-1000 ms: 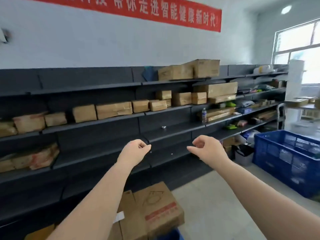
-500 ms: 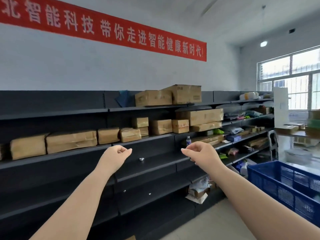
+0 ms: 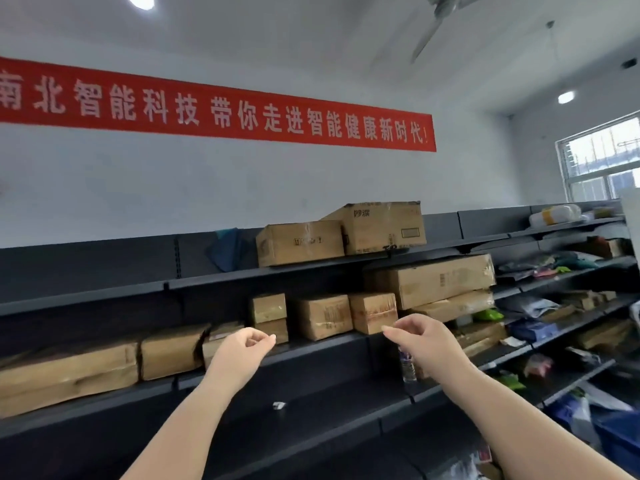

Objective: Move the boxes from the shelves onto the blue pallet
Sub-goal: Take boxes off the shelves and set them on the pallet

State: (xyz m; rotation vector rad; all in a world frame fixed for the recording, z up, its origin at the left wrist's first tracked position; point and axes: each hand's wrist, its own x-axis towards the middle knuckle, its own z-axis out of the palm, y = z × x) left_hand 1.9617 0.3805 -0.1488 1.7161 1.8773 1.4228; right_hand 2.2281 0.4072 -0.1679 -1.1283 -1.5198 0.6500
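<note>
Dark grey shelves [image 3: 311,355] carry brown cardboard boxes. Two big boxes [image 3: 301,242] [image 3: 384,226] stand on the top shelf. On the middle shelf sit a medium box [image 3: 323,317], a small box [image 3: 372,311], a stacked pair [image 3: 268,308] and a long box [image 3: 440,280]. My left hand [image 3: 242,351] and my right hand [image 3: 424,339] are raised in front of the middle shelf, fingers loosely curled, holding nothing, just short of the boxes. The blue pallet is out of view.
More long boxes [image 3: 69,372] [image 3: 171,351] lie on the left of the middle shelf. A water bottle [image 3: 408,367] stands under my right hand. Mixed packets and bags [image 3: 533,330] fill the right shelves. A small white item [image 3: 278,406] lies on the lower shelf.
The view has tilted up and moved closer to the shelves; the floor boxes and blue crate have left the view. Both hands have risen toward the middle shelf, still holding nothing.
</note>
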